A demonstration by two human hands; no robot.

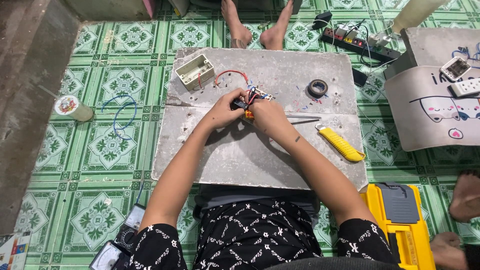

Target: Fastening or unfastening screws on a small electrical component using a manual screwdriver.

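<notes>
Your left hand [226,111] and right hand [267,114] meet over the grey slab [260,155], both closed around a small electrical fitting [256,95] with red and black wires. An orange-handled tool [248,115] shows between them; which hand grips it, cannot tell. Beige wall box [194,72] lies far-left of the fitting; tape roll [317,88] and yellow utility knife [341,144] to its right.

Bare bench [240,160] open near the body, yellow cutter [341,144] blocking the right side, tape roll [317,88] far right, pale box [195,71] and red wire [231,73] crowding the far left
</notes>
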